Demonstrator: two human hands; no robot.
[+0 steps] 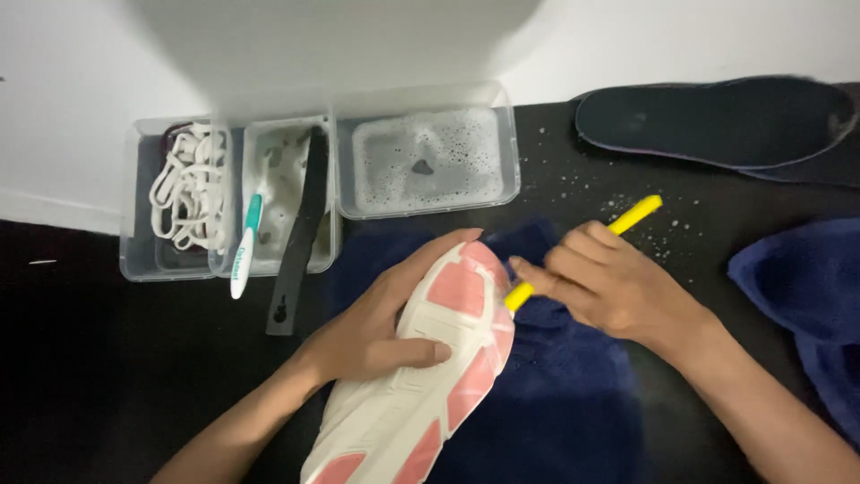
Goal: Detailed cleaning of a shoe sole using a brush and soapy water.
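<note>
At frame centre, the white-and-pink shoe is best kept sole-up, gripped firmly by the left hand, while the yellow-handled brush, clasped in the right hand, is worked along the toe edge.

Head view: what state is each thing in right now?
Shoe: sole up, gripped by left hand.
Yellow brush: held in right hand, against the sole's edge.
Right tub: full of suds.
Laces: coiled in left tub.
Toothbrush: leaning in middle tub.
Insole: lying flat, out of the shoe.
</note>
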